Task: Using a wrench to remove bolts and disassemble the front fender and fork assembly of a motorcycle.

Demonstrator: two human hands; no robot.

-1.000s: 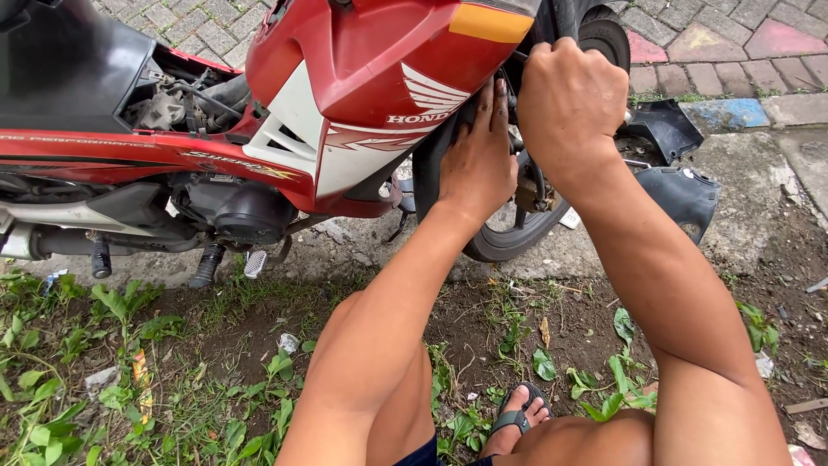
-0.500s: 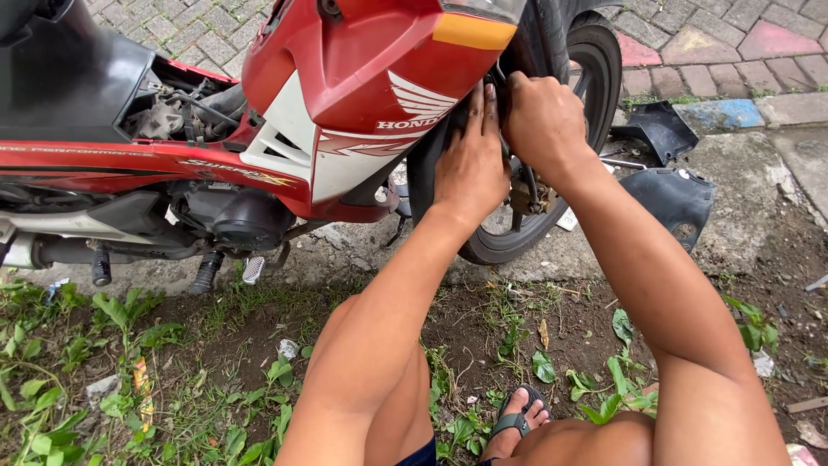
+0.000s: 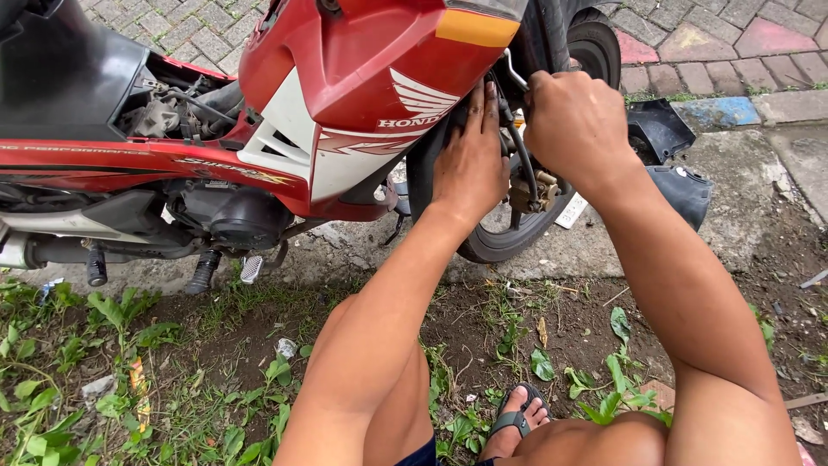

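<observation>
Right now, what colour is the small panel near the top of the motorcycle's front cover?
Orange, set into the red front cover; the orange panel shows in the head view.

A red and white motorbike (image 3: 345,95) stands side-on at the edge of the paving. Its black front wheel (image 3: 517,233) rests on the concrete, partly hidden behind the red side panel. A thin metal tool (image 3: 514,71) sticks out beside the wheel's fork.
</observation>
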